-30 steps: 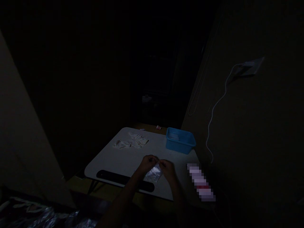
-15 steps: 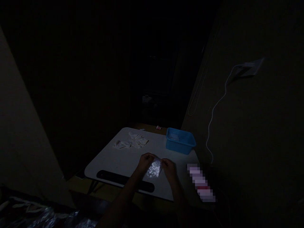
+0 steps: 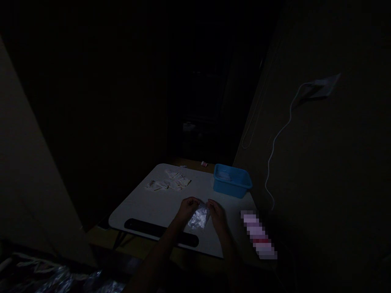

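Note:
A small clear plastic bag [image 3: 198,217], shiny and crinkled, hangs between my hands just above the white folding table [image 3: 140,207]. My left hand [image 3: 187,206] pinches its upper left corner with curled fingers. At the upper right edge, my right hand [image 3: 216,209] grips the bag between thumb and fingers. Whether anything is inside the bag cannot be made out in the dim light. Crumpled whitish pieces [image 3: 175,182], cloth or thin plastic, lie at the far left of the tabletop.
A blue plastic basin [image 3: 230,188] with something pale inside stands at the table's far right corner. A dark slot strip [image 3: 159,232] runs along the near edge. A white cable [image 3: 270,158] hangs from a wall socket [image 3: 324,87]. Shiny plastic [image 3: 104,283] lies at lower left.
My right hand's fingers have straightened and shifted slightly up along the bag's edge. The bag has spread a little to the right. My left hand has hardly moved.

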A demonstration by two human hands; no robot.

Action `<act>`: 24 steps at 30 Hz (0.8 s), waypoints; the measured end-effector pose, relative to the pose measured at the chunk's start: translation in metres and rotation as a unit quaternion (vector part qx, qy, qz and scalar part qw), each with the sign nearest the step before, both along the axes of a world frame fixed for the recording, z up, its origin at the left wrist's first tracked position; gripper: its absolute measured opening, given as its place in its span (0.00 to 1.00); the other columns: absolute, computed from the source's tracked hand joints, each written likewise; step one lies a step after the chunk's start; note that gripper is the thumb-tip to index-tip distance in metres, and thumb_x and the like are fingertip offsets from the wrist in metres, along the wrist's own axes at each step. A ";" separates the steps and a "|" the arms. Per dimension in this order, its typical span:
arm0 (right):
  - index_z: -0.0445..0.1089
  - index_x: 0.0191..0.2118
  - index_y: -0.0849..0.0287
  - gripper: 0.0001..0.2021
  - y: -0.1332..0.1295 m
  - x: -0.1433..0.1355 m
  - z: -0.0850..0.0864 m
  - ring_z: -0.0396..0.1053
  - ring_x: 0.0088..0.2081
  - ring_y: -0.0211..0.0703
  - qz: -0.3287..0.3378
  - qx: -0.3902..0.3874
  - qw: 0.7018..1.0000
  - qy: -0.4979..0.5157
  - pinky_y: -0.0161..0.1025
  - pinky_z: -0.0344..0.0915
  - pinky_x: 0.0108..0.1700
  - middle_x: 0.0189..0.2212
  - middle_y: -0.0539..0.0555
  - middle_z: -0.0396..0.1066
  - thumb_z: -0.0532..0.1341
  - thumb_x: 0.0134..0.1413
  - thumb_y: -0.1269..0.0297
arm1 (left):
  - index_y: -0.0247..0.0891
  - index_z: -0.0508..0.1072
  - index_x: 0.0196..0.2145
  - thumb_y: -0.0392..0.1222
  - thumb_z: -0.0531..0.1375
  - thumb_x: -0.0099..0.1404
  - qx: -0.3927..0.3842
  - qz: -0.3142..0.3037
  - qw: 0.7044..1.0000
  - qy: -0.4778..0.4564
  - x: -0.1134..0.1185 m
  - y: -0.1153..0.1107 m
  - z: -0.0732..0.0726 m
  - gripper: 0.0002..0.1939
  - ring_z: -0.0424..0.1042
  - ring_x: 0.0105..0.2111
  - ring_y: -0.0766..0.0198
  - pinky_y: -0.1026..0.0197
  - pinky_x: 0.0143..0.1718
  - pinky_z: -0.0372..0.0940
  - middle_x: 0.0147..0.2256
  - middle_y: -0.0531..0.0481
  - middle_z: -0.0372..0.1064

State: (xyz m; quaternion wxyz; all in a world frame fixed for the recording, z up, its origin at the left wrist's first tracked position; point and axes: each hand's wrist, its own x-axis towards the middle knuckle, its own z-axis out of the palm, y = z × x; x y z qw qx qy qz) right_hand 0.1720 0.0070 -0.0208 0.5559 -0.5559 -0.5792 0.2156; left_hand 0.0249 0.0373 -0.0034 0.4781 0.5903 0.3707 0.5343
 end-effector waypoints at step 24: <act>0.70 0.27 0.58 0.12 0.000 -0.001 -0.002 0.67 0.30 0.43 -0.033 0.013 0.997 -0.066 0.37 0.63 0.34 0.25 0.53 0.71 0.52 0.45 0.59 | 0.34 0.71 0.22 0.42 0.55 0.47 -0.011 0.049 0.999 0.006 0.000 0.002 -0.004 0.09 0.62 0.20 0.68 0.67 0.22 0.56 0.18 0.54 0.64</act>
